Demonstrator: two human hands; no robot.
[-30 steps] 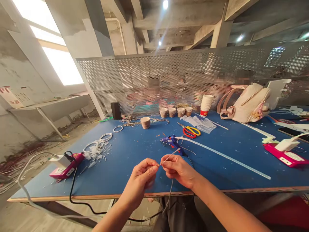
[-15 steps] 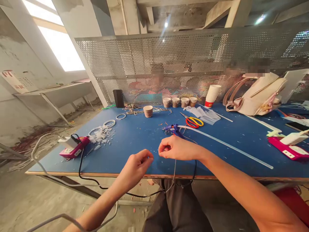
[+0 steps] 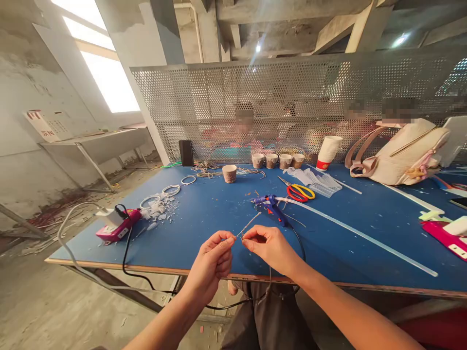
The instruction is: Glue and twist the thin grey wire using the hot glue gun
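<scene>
A thin grey-brown cord [image 3: 250, 223] rises slantwise from the fingertips of my left hand [image 3: 215, 257], which is closed in a pinch on it. Close beside, my right hand [image 3: 268, 248] is also closed, thumb against forefinger, on what looks like a short strand of the same cord; the fingers partly hide it. Both hands are over the front of the blue table [image 3: 175, 253], fingertips almost meeting. Just beyond them lies a blue glue gun [image 3: 272, 206] with a long clear glue stick [image 3: 357, 236] in its back.
Red-and-yellow scissors [image 3: 301, 192] lie behind the glue gun. Farther back stand a cord-wrapped cup [image 3: 229, 174], several similar cups [image 3: 271, 161], a paper cup stack [image 3: 329, 151] and a backpack [image 3: 404, 155]. White rings [image 3: 170, 190] and a pink power strip [image 3: 118, 226] are left.
My hands have come closer together, and a cord now shows sticking up between them. The right hand has lowered, uncovering more of the glue gun. The whole view has shifted slightly.
</scene>
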